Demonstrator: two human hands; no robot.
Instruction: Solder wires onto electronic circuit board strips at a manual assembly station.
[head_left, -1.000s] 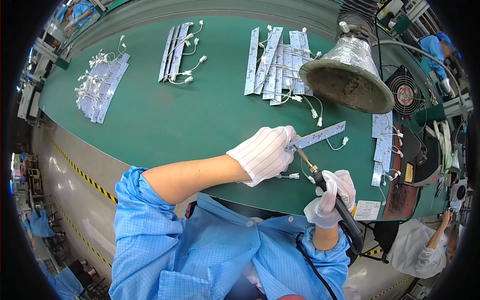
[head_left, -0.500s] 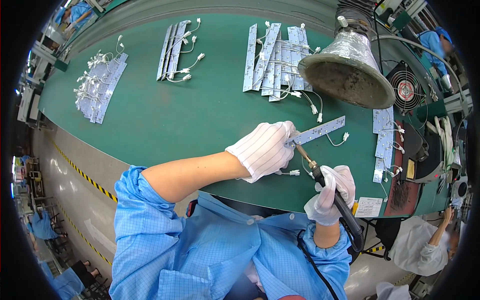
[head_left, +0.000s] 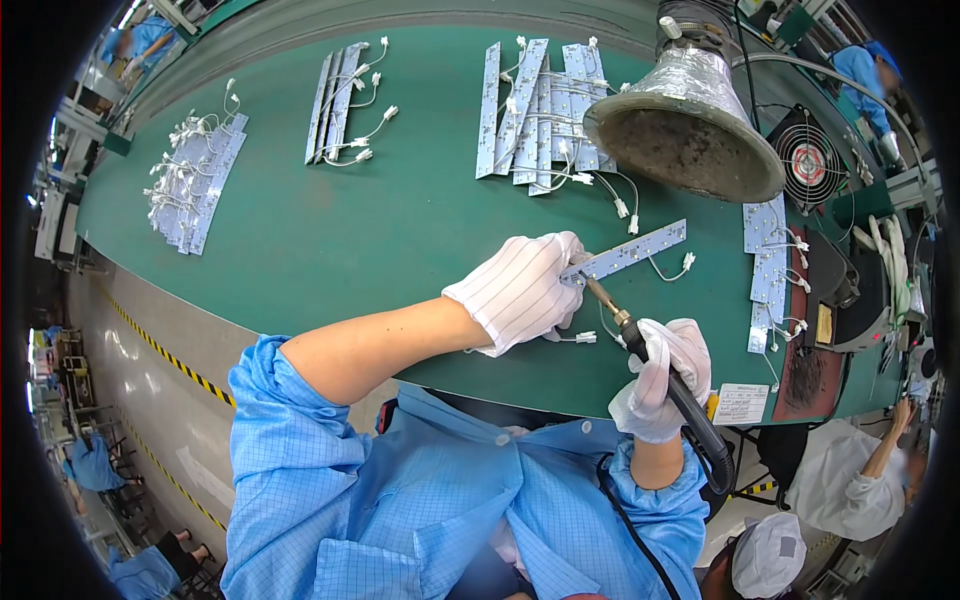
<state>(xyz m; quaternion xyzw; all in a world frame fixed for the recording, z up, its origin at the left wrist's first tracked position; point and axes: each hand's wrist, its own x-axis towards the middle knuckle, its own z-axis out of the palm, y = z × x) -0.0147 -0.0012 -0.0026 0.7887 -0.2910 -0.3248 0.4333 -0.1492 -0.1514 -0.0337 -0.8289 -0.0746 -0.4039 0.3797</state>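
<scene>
My left hand [head_left: 525, 290], in a white striped glove, is closed on the near end of a narrow LED circuit board strip [head_left: 640, 251]. The strip slants up to the right over the table, and white wires with small connectors hang from it. In my gloved right hand [head_left: 662, 380] is a soldering iron [head_left: 692, 412], gripped like a pen by its black handle. Its tip meets or nearly meets the strip close to my left fingers; actual contact is too small to make out. A loose white connector [head_left: 584, 338] shows just below my left hand.
Wired LED strips lie in groups at the far left [head_left: 200, 190], upper middle [head_left: 335, 105], top centre [head_left: 540, 115] and right [head_left: 766, 270]. A foil-wrapped extraction hood [head_left: 690, 130] overhangs the right side. Beyond it stand a round fan [head_left: 812, 172] and a black soldering stand [head_left: 850, 295].
The view has shifted slightly. Both hands keep their grips, with the iron's tip still at the strip's near end. A person's white cap has come into view at the lower right.
</scene>
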